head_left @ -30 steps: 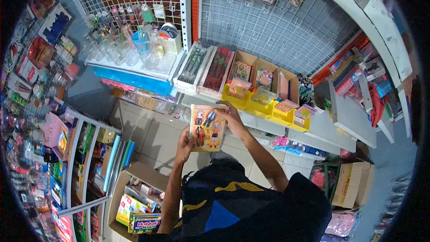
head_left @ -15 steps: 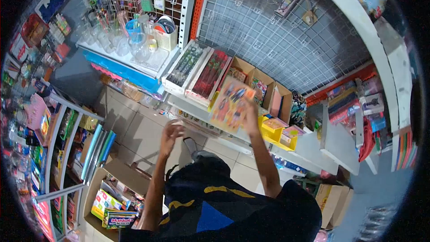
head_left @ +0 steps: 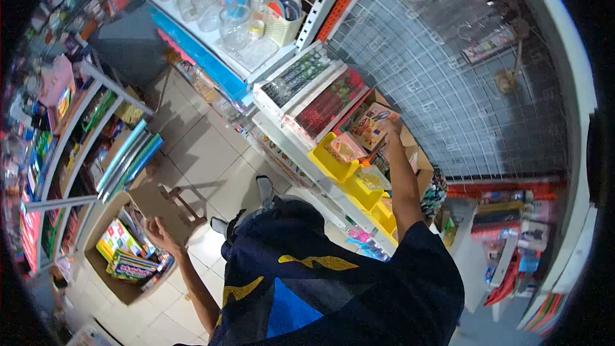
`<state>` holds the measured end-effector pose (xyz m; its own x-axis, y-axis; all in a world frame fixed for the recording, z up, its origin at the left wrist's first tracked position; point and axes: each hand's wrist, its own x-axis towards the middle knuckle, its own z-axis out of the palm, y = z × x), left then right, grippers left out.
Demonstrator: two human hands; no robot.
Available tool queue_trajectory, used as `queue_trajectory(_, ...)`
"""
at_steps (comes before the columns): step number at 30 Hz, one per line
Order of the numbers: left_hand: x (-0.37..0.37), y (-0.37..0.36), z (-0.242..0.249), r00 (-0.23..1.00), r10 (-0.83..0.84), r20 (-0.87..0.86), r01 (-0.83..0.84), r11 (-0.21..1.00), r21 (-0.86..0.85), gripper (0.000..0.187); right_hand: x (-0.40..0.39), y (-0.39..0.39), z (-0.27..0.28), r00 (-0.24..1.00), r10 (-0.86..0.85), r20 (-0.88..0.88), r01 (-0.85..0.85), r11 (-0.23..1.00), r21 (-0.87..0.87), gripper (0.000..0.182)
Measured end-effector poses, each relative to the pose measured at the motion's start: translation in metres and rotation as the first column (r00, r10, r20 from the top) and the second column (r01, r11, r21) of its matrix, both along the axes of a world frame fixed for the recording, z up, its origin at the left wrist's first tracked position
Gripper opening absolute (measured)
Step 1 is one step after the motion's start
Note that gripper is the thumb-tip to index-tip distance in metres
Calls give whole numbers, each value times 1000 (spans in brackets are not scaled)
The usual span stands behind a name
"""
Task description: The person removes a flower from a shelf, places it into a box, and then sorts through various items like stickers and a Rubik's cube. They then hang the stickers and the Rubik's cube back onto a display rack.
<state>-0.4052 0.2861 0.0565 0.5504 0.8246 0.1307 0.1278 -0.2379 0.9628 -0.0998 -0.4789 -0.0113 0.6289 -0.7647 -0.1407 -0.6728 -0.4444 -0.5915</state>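
The right hand [head_left: 392,123] is stretched out to the shelf [head_left: 301,147] and holds a flat colourful card pack [head_left: 371,125] by its far edge, fingers closed on it. The pack sits tilted in the mouth of a brown cardboard box [head_left: 416,176] that stands on the shelf, just behind a row of yellow bins [head_left: 333,165]. One of those bins, right below the pack, holds a small pink packet [head_left: 346,147].

The left hand [head_left: 157,230] hangs low and well away from the shelf, over an open carton [head_left: 125,282] on the tiled floor [head_left: 211,160]. It holds nothing; the fingers look loosely curled, though the hand is small in the picture and the exact spread is hard to tell. Inside the carton lie boxed toys in bright colours [head_left: 125,253].

Left of the cardboard box on the same shelf lie two long white trays side by side, one with dark green items [head_left: 296,77] and one with red items [head_left: 330,102] (too small to say what they are). Further along, past the trays, a higher shelf carries clear glass jars [head_left: 234,22] and a pale basket [head_left: 282,25]. Behind the shelf rises a wire grid panel [head_left: 448,90] with a few things hanging on it. The person's dark shirt [head_left: 333,282] with yellow and blue marks fills the bottom of the view.
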Motion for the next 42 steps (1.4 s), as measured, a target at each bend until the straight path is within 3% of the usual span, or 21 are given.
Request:
queue_trajectory(3,-27,4,-14,993,89,-84,-77,989,130,34,10,13,-4,993,10,-119,-15,999,-35,42)
queue_trajectory(6,-48,4,-24,992,78,-98,-71,995,67,39,15,25,-7,978,29,-208,-40,998,-47,43)
queue_trajectory(10,-59,4,-25,939,147,-312,6,898,440,46,16,40,-9,961,75,-268,-93,994,-55,45)
queue_trajectory(15,-65,13,-32,950,125,-286,-20,939,343,44,19,38,-20,951,146,-271,-191,971,-146,48)
queue_trajectory(16,-65,17,-38,949,132,-286,-69,973,220,40,20,29,-24,945,186,-269,-237,956,-170,49)
queue_trajectory(17,-70,25,-51,949,112,-295,2,933,360,37,24,25,-25,934,237,-267,-292,938,-185,49)
queue_trajectory(18,-71,28,-61,961,66,-268,15,957,289,36,29,16,-32,918,297,-263,-352,915,-196,50)
queue_trajectory(19,-71,24,-61,966,71,-250,31,923,382,37,32,17,-21,905,347,-246,-397,895,-201,50)
queue_trajectory(20,-72,31,-69,971,2,-241,67,958,278,39,40,11,-18,898,388,-207,-427,881,-205,51)
queue_trajectory(21,-66,23,-54,968,9,-250,118,867,485,40,45,8,-12,895,418,-154,-443,873,-203,51)
queue_trajectory(23,-58,8,-34,967,126,-220,-61,957,282,41,51,16,8,902,432,2,-423,884,-198,53)
queue_trajectory(24,-56,4,-16,950,168,-263,-66,932,356,40,55,18,13,901,425,93,-402,895,-192,53)
queue_trajectory(28,-74,1,20,885,331,-327,-136,856,499,36,53,88,85,826,378,418,-311,924,-221,55)
queue_trajectory(30,-98,8,24,851,398,-342,-183,836,517,36,40,172,148,824,409,392,-281,896,-344,49)
queue_trajectory(34,-150,23,21,701,603,-382,-316,742,591,39,56,282,156,563,582,587,-585,782,-214,34)
queue_trajectory(36,-182,41,5,672,648,-358,-447,741,501,42,45,356,146,405,600,690,-742,657,-135,27)
queue_trajectory(37,-195,49,-2,645,679,-351,-524,727,444,45,54,381,124,240,629,739,-888,449,-94,26)
queue_trajectory(38,-208,59,-8,576,685,-445,-604,724,333,56,39,421,124,364,691,625,-884,467,-1,24)
queue_trajectory(40,-223,80,-2,651,643,-403,-758,576,-306,79,6,499,115,261,723,639,-952,304,45,23)
queue_trajectory(41,-230,91,1,678,672,-298,-662,380,-646,86,-20,537,119,230,746,625,-972,206,112,22)
queue_trajectory(42,-240,101,-3,706,681,-194,-559,368,-743,93,-49,572,124,185,750,635,-980,88,181,19)
